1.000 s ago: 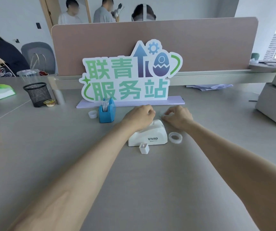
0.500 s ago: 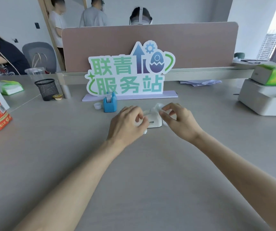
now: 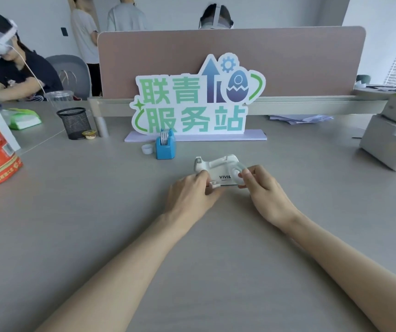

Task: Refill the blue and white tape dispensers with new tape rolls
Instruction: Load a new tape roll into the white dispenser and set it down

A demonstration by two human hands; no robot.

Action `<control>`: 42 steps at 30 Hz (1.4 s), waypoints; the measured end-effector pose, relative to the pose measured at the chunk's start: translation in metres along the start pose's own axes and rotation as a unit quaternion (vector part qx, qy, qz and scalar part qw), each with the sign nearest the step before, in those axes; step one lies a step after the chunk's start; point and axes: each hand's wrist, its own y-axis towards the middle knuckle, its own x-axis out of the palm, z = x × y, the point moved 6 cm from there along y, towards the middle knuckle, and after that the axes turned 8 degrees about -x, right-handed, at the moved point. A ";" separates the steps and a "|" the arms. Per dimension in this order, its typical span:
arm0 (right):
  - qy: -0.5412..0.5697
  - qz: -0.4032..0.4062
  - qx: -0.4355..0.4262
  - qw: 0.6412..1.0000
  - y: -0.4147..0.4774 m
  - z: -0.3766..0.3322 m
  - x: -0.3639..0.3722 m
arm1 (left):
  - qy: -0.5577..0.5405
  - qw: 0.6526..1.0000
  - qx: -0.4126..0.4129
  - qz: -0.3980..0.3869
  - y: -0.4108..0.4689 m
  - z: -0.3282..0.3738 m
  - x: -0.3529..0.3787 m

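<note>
**Both hands at the white dispenser**

On the grey counter point(image 3: 77, 236), a sign point(image 3: 199, 99) stands behind the blue dispenser point(image 3: 165, 146). The white dispenser point(image 3: 216, 167) sits nearer. The left hand point(image 3: 189, 196) pinches a small core point(image 3: 214, 184); the right hand point(image 3: 265, 190) holds a roll point(image 3: 238, 172).

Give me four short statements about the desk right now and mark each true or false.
1. The right hand holds a clear tape roll against the white dispenser. True.
2. The blue dispenser has no tape in it. False: a roll sits in its top.
3. The left hand pinches a small white core piece. True.
4. The black mesh cup stands right of the sign. False: it stands to the left.
</note>
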 end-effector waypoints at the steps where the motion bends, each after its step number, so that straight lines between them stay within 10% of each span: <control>1: -0.001 -0.002 0.004 1.000 0.001 0.002 0.001 | -0.026 1.000 0.007 -0.008 0.000 0.000 0.001; 10: 0.100 0.030 0.033 0.994 -0.003 0.009 -0.003 | -0.371 0.925 -0.010 -0.075 -0.011 0.001 -0.011; 42: 0.210 -0.024 0.044 0.977 -0.017 -0.005 0.007 | -0.309 0.949 0.042 -0.038 -0.015 0.006 -0.008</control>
